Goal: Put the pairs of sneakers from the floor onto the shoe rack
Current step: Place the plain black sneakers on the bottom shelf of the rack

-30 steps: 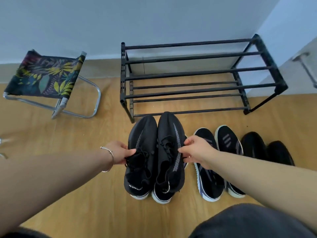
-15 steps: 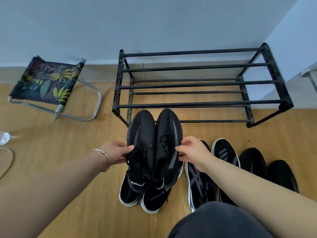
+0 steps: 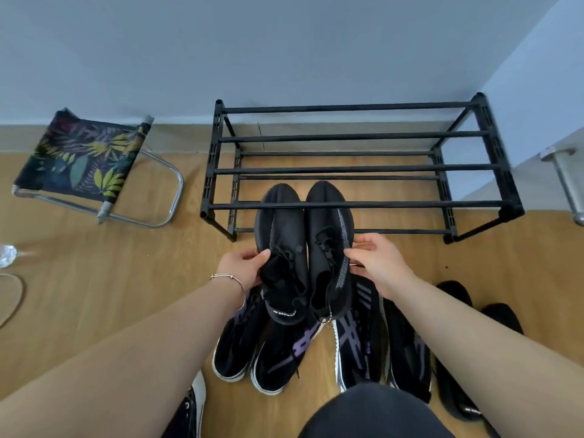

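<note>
I hold a pair of black knit sneakers side by side, lifted off the floor. My left hand (image 3: 243, 268) grips the collar of the left sneaker (image 3: 281, 248). My right hand (image 3: 377, 263) grips the right sneaker (image 3: 330, 245), which has a grey speckled stripe. Their toes pass under the front top bar of the black two-tier shoe rack (image 3: 410, 204), which has no shoes on it. On the floor below lie a black pair with purple stripes (image 3: 278, 352), another black striped pair (image 3: 357, 343), and a plain black pair (image 3: 455, 368) at the right.
A folding stool (image 3: 85, 156) with a leaf-print seat stands left of the rack. A white-edged shoe (image 3: 196, 403) shows at the bottom edge. A metal bar (image 3: 565, 181) stands at the far right by the wall. My dark-clad knee (image 3: 376, 412) fills the bottom centre.
Both hands have raised the black knit pair from the floor and carried it forward, so the toes now reach into the rack. The purple-striped pair underneath has come into view.
</note>
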A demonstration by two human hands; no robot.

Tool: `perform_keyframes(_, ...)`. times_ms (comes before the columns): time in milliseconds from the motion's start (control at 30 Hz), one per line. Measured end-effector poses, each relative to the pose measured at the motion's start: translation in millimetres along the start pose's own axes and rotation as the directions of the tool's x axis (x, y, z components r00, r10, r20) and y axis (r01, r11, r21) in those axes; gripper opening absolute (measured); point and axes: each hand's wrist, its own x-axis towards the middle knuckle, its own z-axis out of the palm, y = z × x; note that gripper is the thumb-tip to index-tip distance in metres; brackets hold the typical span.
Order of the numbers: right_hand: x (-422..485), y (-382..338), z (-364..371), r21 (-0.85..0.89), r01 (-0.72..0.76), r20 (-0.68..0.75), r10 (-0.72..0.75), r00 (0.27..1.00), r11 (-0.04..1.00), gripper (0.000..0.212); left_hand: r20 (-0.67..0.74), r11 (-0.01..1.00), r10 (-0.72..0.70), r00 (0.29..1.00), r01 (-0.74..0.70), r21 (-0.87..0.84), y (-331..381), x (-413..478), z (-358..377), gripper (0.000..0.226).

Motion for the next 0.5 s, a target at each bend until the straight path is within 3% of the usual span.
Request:
perform_keyframes(167,38,-10,7,-0.004,0.063,-0.083,-0.063,0.995,0.998,0.032,0.0,0.996,0.083,0.997,-0.083,0.036,23,49,15,0.01)
perform_keyframes(267,60,-24,18,-0.006,0.079,-0.059,-0.079,0.995,0.997,0.024,-0.046,0.986,0.125,0.991,-0.119,0.115,40,72,16,0.017)
perform_keyframes(400,88,-44,36,-0.023,0.095,-0.043,-0.096,0.994,0.995,0.015,-0.082,0.991,0.065,0.995,-0.055,0.121,52,105,15,0.038)
perform_keyframes(500,106,-50,48,0.001,0.092,-0.103,-0.092,0.99,0.996,0.023,-0.041,0.992,0.099,0.994,-0.095,0.086,43,150,11,0.045)
